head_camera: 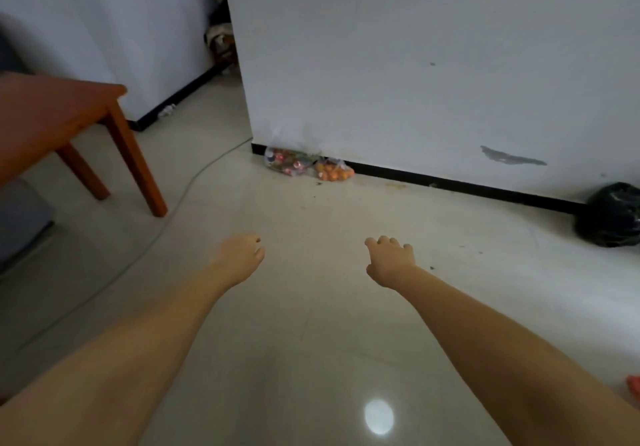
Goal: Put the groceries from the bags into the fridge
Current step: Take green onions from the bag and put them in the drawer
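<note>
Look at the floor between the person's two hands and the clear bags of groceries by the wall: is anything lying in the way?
Nothing visible does. Bare tiled floor runs from the left hand and right hand to the clear bags. The wooden table and grey cable lie off to the left, the black bag to the right.

table (52,113) reddish-brown | wall (415,47) white, black skirting | fruit bag (334,170) orange | sack (613,215) black | floor (311,307) cream
</note>
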A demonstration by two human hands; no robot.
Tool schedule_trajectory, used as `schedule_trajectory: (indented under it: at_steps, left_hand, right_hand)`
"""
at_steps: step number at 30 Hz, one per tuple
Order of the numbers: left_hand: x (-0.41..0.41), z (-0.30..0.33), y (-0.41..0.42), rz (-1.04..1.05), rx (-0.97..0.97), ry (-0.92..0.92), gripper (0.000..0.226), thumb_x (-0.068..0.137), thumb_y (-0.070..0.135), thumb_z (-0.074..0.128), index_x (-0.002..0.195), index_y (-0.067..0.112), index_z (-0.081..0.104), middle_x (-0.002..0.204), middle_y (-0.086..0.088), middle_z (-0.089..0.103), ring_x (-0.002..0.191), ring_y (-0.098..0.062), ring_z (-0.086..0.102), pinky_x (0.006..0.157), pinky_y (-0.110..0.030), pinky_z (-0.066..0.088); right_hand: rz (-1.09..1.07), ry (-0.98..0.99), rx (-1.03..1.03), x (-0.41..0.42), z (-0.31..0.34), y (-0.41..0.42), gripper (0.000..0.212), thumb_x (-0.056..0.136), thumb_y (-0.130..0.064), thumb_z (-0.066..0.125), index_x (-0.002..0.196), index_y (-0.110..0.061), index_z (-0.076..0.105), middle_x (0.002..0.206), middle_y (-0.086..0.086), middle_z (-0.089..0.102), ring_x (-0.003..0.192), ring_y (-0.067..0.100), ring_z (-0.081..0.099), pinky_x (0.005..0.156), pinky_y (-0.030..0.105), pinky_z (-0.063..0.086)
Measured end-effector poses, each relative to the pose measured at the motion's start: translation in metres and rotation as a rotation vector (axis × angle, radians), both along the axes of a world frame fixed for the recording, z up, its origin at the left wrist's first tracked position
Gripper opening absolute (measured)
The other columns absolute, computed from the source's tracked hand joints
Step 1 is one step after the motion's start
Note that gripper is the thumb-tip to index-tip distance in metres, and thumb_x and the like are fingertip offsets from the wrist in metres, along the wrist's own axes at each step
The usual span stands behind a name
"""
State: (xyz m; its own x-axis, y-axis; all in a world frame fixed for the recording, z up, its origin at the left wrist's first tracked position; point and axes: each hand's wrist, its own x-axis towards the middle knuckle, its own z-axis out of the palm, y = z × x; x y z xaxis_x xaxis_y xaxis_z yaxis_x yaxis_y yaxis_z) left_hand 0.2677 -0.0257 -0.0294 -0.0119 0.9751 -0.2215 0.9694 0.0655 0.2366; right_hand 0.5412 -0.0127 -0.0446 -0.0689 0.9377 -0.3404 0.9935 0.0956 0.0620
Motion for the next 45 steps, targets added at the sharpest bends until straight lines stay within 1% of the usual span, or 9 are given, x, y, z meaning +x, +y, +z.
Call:
schedule_trajectory:
  at_steps: [6,14,23,28,31,36,40,43,45]
  left_hand:
    - [-0.013,-0.012,0.078,-0.026,-0.016,-0.086,0.039,0.098,0.023,0.041,0.132,0.006,0.049,0.133,-0.015,0.052,0.121,-0.028,0.05,0.097,-0.03,0.039]
    - [-0.037,-0.014,0.25,-0.003,-0.018,-0.155,0.038,0.097,0.024,0.043,0.129,0.005,0.05,0.128,-0.016,0.054,0.116,-0.03,0.052,0.095,-0.035,0.042]
    - [-0.125,-0.029,0.426,0.141,-0.036,-0.157,0.037,0.096,0.028,0.043,0.127,0.01,0.052,0.127,-0.014,0.055,0.115,-0.03,0.054,0.096,-0.038,0.044]
    - [-0.195,-0.047,0.552,0.156,-0.026,-0.133,0.036,0.097,0.029,0.043,0.126,0.01,0.052,0.126,-0.012,0.056,0.113,-0.028,0.055,0.093,-0.035,0.044]
    - [-0.233,-0.045,0.633,0.099,-0.029,-0.13,0.037,0.096,0.031,0.044,0.127,0.011,0.052,0.124,-0.012,0.058,0.11,-0.028,0.056,0.092,-0.035,0.045]
    - [-0.266,-0.038,0.759,-0.002,-0.053,-0.112,0.037,0.096,0.032,0.044,0.127,0.012,0.052,0.123,-0.011,0.059,0.108,-0.027,0.057,0.09,-0.037,0.048]
    - [-0.259,-0.052,0.842,-0.076,-0.089,-0.151,0.034,0.095,0.03,0.045,0.123,0.013,0.055,0.119,-0.011,0.061,0.105,-0.028,0.059,0.089,-0.037,0.049]
    - [-0.248,-0.071,0.904,-0.157,-0.123,-0.155,0.026,0.095,0.028,0.044,0.11,0.011,0.056,0.11,-0.012,0.062,0.098,-0.028,0.06,0.082,-0.037,0.048]
    - [-0.243,-0.085,0.951,-0.187,-0.146,-0.161,0.02,0.095,0.028,0.045,0.098,0.011,0.055,0.106,-0.013,0.063,0.095,-0.029,0.06,0.078,-0.035,0.047]
  right_hand:
    - [-0.003,-0.028,-0.052,-0.024,-0.005,0.084,0.047,0.094,-0.022,0.046,0.14,-0.019,0.034,0.139,0.009,0.042,0.128,0.029,0.04,0.101,0.043,0.035]
    - [0.013,-0.016,-0.063,-0.051,-0.015,0.26,0.046,0.095,-0.022,0.046,0.139,-0.019,0.035,0.137,0.009,0.044,0.126,0.028,0.042,0.102,0.043,0.036]
    - [0.105,-0.016,-0.122,-0.133,-0.021,0.469,0.048,0.094,-0.02,0.046,0.141,-0.019,0.034,0.139,0.01,0.041,0.129,0.029,0.04,0.104,0.045,0.035]
    - [0.125,0.058,-0.085,-0.2,-0.042,0.589,0.053,0.092,-0.021,0.046,0.143,-0.02,0.032,0.151,0.011,0.031,0.136,0.03,0.034,0.103,0.045,0.033]
    - [0.064,0.091,-0.059,-0.23,-0.042,0.656,0.051,0.09,-0.021,0.049,0.139,-0.021,0.038,0.143,0.009,0.041,0.131,0.029,0.041,0.099,0.041,0.037]
    - [-0.007,0.149,-0.081,-0.266,-0.045,0.75,0.058,0.082,-0.02,0.051,0.138,-0.026,0.037,0.146,0.005,0.037,0.135,0.029,0.036,0.103,0.045,0.037]
    - [-0.07,0.137,-0.116,-0.274,-0.058,0.818,0.055,0.086,-0.025,0.051,0.14,-0.026,0.037,0.146,0.006,0.039,0.134,0.03,0.038,0.106,0.047,0.036]
    - [-0.105,0.14,-0.123,-0.269,-0.08,0.877,0.053,0.087,-0.026,0.049,0.139,-0.023,0.038,0.143,0.008,0.043,0.133,0.03,0.04,0.106,0.047,0.037]
    - [-0.122,0.161,-0.125,-0.266,-0.096,0.92,0.05,0.089,-0.027,0.048,0.137,-0.023,0.039,0.14,0.007,0.047,0.127,0.028,0.046,0.1,0.044,0.043]
